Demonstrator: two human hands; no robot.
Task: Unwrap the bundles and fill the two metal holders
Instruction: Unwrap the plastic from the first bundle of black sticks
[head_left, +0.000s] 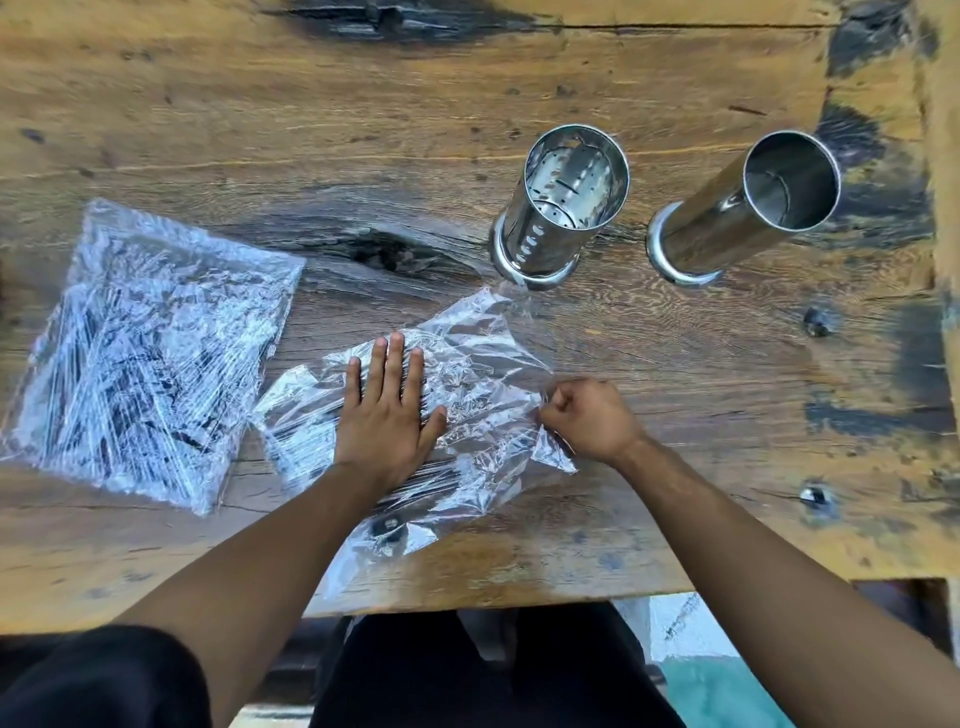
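Leftmost, at nine o'clock, wrapped bundle (140, 353) untouched. Centre: left hand (387, 415) flat, fingers spread, pinning second bundle (457, 395). Right hand (587, 415) fisted, pinching loose film at its four o'clock edge. Best: keep palm pressure, peel low and away. Both metal holders (561, 208) (743, 208) empty, one o'clock.

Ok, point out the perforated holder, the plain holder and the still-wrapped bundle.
perforated holder (545, 228), head view, on its outer wall with the holes.
plain holder (706, 218), head view, on its smooth outer wall.
still-wrapped bundle (150, 332), head view, on the middle of the wrap.
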